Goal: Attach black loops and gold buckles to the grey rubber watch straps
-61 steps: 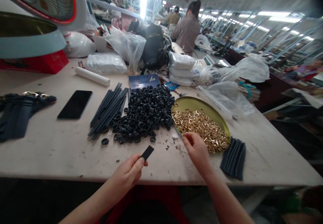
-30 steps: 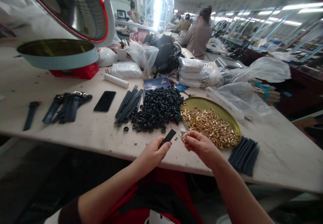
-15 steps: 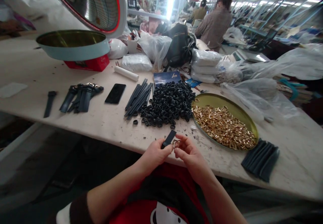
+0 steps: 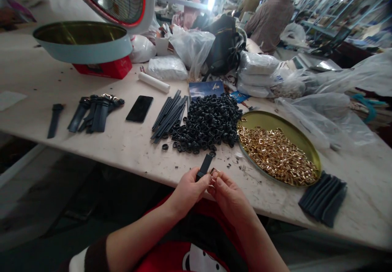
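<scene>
Head view: left hand (image 4: 190, 186) grips dark strap (image 4: 204, 166); right hand (image 4: 229, 192) pinches small gold piece (image 4: 214, 171) just beside it, at table (image 4: 137, 153) front edge. Piece mostly hidden; weak pinch could drop it off.

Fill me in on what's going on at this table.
A person's left hand grips a dark strap, while the fingers of the right hand pinch a small metal piece, partly hidden, close beside it. Both hands are together at the table's near edge. Beyond them lies a heap of black loops, with a round tray of gold-coloured metal pieces to its right.
</scene>
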A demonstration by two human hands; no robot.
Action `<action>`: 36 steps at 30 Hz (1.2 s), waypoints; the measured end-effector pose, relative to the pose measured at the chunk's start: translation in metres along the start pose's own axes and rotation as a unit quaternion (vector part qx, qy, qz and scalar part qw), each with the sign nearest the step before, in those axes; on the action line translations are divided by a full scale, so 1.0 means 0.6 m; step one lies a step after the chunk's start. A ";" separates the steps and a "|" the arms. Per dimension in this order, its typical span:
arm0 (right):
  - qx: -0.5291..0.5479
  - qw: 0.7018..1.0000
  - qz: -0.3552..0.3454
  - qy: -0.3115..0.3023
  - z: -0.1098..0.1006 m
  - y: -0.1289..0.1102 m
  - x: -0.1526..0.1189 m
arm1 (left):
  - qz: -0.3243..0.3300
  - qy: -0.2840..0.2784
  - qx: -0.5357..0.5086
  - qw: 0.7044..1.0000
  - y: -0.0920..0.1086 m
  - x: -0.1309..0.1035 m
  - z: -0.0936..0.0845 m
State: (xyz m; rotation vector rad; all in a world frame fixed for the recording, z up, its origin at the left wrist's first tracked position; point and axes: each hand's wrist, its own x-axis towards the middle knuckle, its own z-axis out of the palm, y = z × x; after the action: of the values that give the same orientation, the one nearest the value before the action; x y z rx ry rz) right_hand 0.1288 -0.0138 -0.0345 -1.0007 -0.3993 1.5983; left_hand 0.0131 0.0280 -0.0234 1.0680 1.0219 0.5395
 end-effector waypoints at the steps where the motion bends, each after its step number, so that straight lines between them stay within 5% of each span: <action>1: -0.009 1.000 -0.003 -0.004 0.000 0.002 -0.001 | 0.001 0.001 -0.001 1.000 0.000 0.000 0.000; 5: -0.010 0.998 -0.046 0.030 0.010 0.013 -0.002 | 0.093 0.060 0.034 0.993 -0.006 -0.003 0.007; 8: 0.038 0.997 -0.060 0.044 0.022 0.023 0.000 | 0.098 0.070 0.009 0.993 -0.012 -0.004 0.011; 14: 0.057 0.992 -0.066 0.093 0.010 0.019 -0.007 | 0.101 0.013 0.078 0.992 -0.016 -0.018 -0.007; 22: -0.069 0.991 -0.083 0.080 -0.013 0.007 -0.037 | 0.139 -0.083 0.325 0.932 -0.015 -0.047 -0.036; 31: -0.040 0.997 -0.025 0.054 -0.014 0.028 -0.065 | 0.131 -0.145 0.364 0.911 -0.001 -0.064 -0.027; 36: -0.034 0.997 -0.005 0.065 -0.009 0.034 -0.065 | 0.132 -0.135 0.333 0.924 -0.002 -0.062 -0.023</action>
State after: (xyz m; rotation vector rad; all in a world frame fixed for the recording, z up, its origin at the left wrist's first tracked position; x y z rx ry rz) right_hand 0.1195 -0.0570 -0.0371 -1.1458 -0.3702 1.5101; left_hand -0.0164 0.0045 -0.0106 1.8501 0.8310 0.2388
